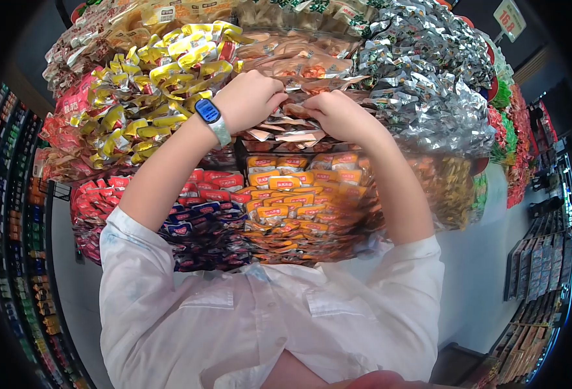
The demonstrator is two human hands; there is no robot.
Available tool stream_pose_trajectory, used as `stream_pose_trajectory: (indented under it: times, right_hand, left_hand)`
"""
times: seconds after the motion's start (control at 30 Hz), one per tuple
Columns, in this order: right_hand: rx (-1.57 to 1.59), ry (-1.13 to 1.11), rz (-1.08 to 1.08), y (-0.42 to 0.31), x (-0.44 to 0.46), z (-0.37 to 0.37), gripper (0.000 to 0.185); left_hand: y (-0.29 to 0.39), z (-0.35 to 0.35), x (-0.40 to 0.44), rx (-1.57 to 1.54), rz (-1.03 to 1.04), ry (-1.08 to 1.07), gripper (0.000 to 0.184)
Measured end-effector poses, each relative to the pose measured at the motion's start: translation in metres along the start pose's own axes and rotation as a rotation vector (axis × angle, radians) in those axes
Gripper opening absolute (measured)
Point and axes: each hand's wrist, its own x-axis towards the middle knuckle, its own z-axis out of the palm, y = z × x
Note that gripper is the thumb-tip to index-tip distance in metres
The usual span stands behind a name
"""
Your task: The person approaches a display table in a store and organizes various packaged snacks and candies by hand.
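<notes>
My left hand (250,100), with a smartwatch (207,111) on its wrist, is closed at a pile of brownish, partly clear snack packets (299,65). Its fingertips pinch the edge of a packet. A short gap to the right, my right hand (339,115) is also closed, thumb and fingers pinching a packet edge in the same pile. The packet edges inside the fingers are largely hidden. Left of my left hand lie yellow-and-silver packets (143,97). Silver packets (422,84) are heaped to the right of my right hand.
Below my hands hang rows of orange packets (282,201), with red packets (218,185) and dark purple packets (198,220) beside them. A price sign (509,19) stands at the upper right. Stocked shelves (20,233) line the left side, and more racks (538,266) stand at right.
</notes>
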Motion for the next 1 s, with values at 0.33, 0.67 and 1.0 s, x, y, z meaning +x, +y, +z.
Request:
stream_pose_trajectory:
  times: [0.33,0.67,1.0]
  right_hand:
    - [0.009,-0.023,0.050,-0.003,0.004,0.023,0.016]
    - [-0.029,0.500,-0.209,-0.011,0.026,-0.014,0.020]
    - [-0.346,0.243,-0.176,0.005,0.082,0.017,0.018]
  left_hand:
    - [0.014,-0.005,-0.052,-0.221,0.023,0.104,0.046]
    - [0.010,0.020,-0.067,-0.034,0.119,0.137,0.077]
    - [0.005,0.034,-0.055,0.128,0.116,0.280,0.061]
